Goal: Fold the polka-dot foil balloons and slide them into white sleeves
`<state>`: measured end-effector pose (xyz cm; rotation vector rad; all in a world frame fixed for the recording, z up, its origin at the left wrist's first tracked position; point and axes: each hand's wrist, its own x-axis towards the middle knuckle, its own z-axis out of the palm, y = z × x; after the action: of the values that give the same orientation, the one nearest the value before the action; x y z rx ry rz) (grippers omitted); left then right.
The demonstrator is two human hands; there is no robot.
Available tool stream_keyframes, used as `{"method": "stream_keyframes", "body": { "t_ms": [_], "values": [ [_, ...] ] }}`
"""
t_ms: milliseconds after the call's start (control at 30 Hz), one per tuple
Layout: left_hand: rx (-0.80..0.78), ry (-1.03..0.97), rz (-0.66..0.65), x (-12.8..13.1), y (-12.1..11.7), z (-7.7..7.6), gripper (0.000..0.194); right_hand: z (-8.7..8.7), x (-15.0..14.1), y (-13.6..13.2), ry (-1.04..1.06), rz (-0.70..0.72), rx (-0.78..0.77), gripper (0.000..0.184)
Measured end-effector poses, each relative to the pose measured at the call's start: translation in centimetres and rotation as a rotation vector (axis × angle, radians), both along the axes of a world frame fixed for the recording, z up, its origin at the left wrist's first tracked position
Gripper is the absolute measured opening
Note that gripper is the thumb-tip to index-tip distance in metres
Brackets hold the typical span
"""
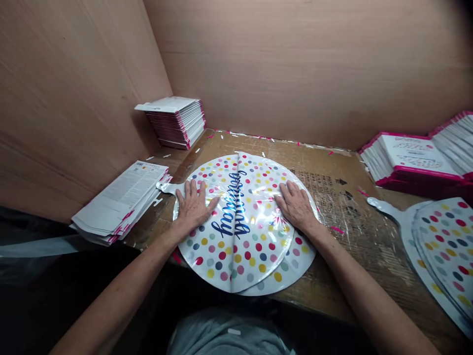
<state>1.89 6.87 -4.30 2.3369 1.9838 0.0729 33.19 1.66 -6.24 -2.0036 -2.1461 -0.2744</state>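
Note:
A round, flat foil balloon [254, 268] with coloured dots and blue "birthday" lettering lies on the cardboard-covered table. A crease runs down its middle, and a second round dotted layer shows from under its lower right edge. Its pale neck points to the left. My left hand [194, 204] rests flat on the balloon's left part, fingers spread. On the right part lies my right hand [296, 204], also flat with its fingers stretched out. Neither hand grips anything.
Folded white-and-pink printed packets [177, 123] stand stacked in the back left corner. Nearer left lies another packet pile [121, 199]. More boxed packets [414, 155] stand at right, above stacked dotted balloons [443, 246]. Wooden panels [295, 69] wall the back and left.

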Motion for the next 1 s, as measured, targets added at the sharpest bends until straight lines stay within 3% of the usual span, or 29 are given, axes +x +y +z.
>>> {"method": "stream_keyframes", "body": {
  "t_ms": [67, 133, 200, 267, 367, 433, 533, 600, 667, 767, 833, 900, 1000],
  "values": [
    [0.004, -0.003, -0.028, 0.7, 1.9, 0.2, 0.082, -0.6, 0.6, 1.4, -0.005, -0.042, -0.032, 0.051],
    [-0.011, -0.011, -0.026, 1.4, 2.9, 1.2, 0.081, -0.4, 1.1, 2.5, 0.004, -0.072, -0.05, 0.05],
    [0.01, -0.029, -0.042, 2.1, 2.1, 2.6, 0.072, 0.3, 1.0, 3.0, 0.016, -0.1, -0.041, 0.051],
    [0.06, -0.071, -0.079, 2.9, -1.0, 3.5, 0.056, 1.0, 0.4, 2.5, 0.045, -0.063, 0.006, 0.052],
    [0.022, -0.166, -0.11, 4.3, -7.5, 3.6, 0.05, 1.9, -1.2, 0.4, 0.128, 0.16, 0.06, 0.049],
    [0.008, -0.285, -0.161, 5.0, -10.7, 3.5, 0.032, 2.6, -2.4, -1.8, 0.216, 0.319, 0.052, 0.044],
    [-0.183, -0.612, -0.134, 5.5, -11.4, 4.4, 0.023, 3.8, -4.1, -5.6, 0.386, 0.532, 0.023, 0.045],
    [-0.404, -0.919, -0.026, 5.5, -10.1, 5.9, 0.03, 4.2, -5.1, -8.0, 0.439, 0.623, 0.055, 0.065],
    [-0.618, -1.223, 0.08, 5.6, -8.7, 7.8, 0.03, 4.1, -6.1, -9.9, 0.423, 0.564, 0.18, 0.082],
    [-0.906, -1.509, 0.178, 6.4, -8.1, 10.3, 0.023, 3.8, -6.8, -11.5, 0.425, 0.38, 0.318, 0.086],
    [-1.033, -1.587, 0.204, 7.0, -8.6, 11.7, 0.021, 4.1, -6.8, -12.1, 0.455, 0.383, 0.316, 0.088],
    [-1.058, -1.622, 0.192, 7.5, -9.3, 12.8, 0.02, 4.7, -6.3, -12.3, 0.476, 0.398, 0.333, 0.09],
    [-1.052, -1.512, 0.046, 7.3, -9.9, 13.8, 0.034, 4.8, -4.9, -11.7, 0.496, 0.257, 0.421, 0.086]
  ]
}}
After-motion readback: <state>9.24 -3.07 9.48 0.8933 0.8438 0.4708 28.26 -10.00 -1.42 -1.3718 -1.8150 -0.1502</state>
